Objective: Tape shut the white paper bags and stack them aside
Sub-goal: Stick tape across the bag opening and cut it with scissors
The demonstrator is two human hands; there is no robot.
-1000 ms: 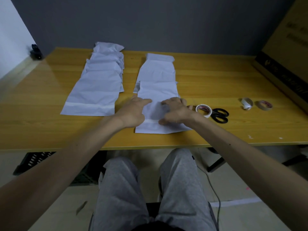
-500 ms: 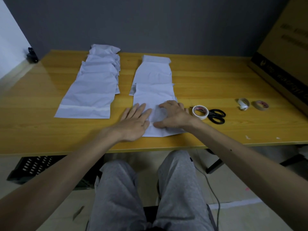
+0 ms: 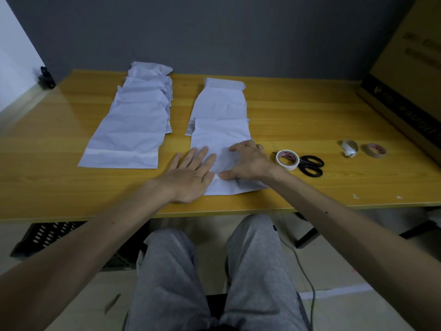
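- Hands are both pressing on the nearest white bag (image 3: 222, 142), which is lying at the front of the table (image 3: 310, 111).
- Left hand (image 3: 188, 177) is lying flat with straight fingers across the bag's left edge.
- Right hand (image 3: 248, 163) is resting arched on its fingertips, thumb by the tape strip (image 3: 216, 177), gripping nothing.
- Uneven rubbing is probably risking sealed-in wrinkles or a lifting tape end.
- Careless sliding toward the taped stack (image 3: 133, 125) is risking a skewed pile.
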